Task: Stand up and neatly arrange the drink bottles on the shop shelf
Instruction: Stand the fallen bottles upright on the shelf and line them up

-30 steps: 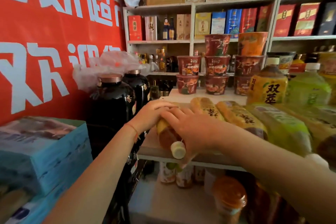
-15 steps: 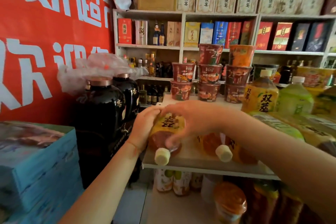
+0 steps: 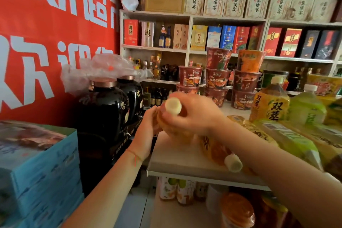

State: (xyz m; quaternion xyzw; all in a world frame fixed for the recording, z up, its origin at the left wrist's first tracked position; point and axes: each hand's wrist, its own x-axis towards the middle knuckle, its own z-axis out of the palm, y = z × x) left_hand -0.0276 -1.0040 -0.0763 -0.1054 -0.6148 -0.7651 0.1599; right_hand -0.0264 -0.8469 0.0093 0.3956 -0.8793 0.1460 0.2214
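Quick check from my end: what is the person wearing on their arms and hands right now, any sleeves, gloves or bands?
Both forearms are bare as far as the view shows, with no sleeves and no gloves. The left hand has a thin red string bracelet around its wrist. The right hand shows no ring, watch or band in this slightly blurred frame.

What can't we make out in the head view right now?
- Held bottle: body and label blurred, covered by left hand and right hand; whether its base touches the shelf is hidden.
- Lying bottle: body partly behind the right forearm.
- Bottles at the right: cut off by the frame edge.
- Lower-shelf bottles: tops hidden under the shelf board.
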